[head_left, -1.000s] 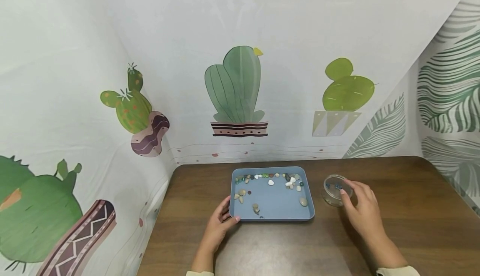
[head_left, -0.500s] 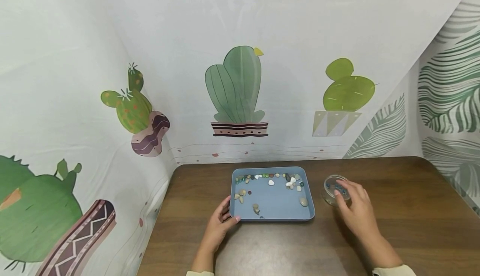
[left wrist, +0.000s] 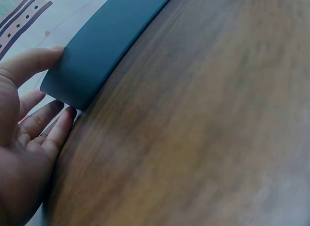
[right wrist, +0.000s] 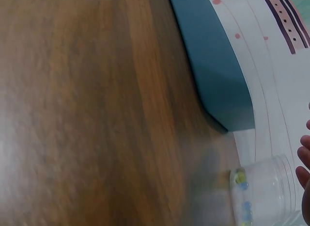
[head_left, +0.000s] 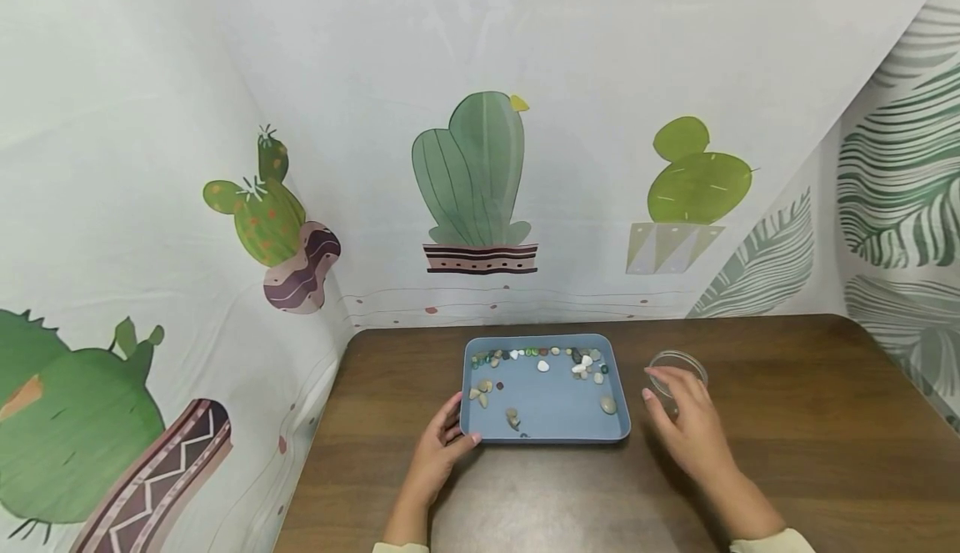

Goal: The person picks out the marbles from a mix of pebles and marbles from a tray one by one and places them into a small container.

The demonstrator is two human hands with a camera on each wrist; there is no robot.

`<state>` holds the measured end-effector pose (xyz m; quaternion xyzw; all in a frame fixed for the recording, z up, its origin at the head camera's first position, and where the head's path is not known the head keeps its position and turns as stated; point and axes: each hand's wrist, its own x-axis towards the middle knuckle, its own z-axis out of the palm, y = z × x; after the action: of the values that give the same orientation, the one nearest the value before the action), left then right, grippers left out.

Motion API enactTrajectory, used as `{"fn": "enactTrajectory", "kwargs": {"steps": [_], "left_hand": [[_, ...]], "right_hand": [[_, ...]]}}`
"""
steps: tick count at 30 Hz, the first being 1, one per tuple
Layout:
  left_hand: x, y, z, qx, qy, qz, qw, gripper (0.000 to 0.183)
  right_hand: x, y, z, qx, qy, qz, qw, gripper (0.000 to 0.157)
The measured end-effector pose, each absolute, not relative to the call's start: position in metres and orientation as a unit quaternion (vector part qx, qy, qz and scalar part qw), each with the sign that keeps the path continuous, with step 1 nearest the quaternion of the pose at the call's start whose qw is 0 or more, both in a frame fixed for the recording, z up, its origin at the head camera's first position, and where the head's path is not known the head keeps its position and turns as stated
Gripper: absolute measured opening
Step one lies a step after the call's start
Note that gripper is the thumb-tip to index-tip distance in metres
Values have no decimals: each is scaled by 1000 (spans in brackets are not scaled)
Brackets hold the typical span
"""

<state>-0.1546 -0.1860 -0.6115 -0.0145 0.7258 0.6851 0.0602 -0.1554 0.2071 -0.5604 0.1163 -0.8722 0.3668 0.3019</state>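
Note:
A blue tray (head_left: 555,411) holds several small stones along its far side, left side and right side. My left hand (head_left: 435,453) grips its near-left corner. In the left wrist view the thumb (left wrist: 48,56) is on the rim and the fingers lie under and against the outer wall. My right hand (head_left: 693,432) hovers over the near left of a clear round jar (head_left: 686,359), thumb and fingers apart, with nothing visible between them. The right wrist view shows the jar with blue and yellow-green marbles (right wrist: 242,178) at its bottom; only some fingertips appear there.
White stones (head_left: 582,364) cluster in the tray's far right corner, and a larger grey stone (head_left: 607,404) lies near its right wall. The wooden table (head_left: 540,495) meets a white cactus-print cloth (head_left: 585,77) at the back.
My right hand has moved left from the jar's right rim across its top, so it now covers the marbles in the head view. The left hand and tray have stayed put.

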Motion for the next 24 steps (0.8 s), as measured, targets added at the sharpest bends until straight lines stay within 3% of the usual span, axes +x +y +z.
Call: {"fn": "enactTrajectory", "kwargs": {"steps": [24], "left_hand": [[-156,-187,-613,-16,725,686,60,80]], "right_hand": [[-167,167,-563,179,-879,341,283,38]]}}
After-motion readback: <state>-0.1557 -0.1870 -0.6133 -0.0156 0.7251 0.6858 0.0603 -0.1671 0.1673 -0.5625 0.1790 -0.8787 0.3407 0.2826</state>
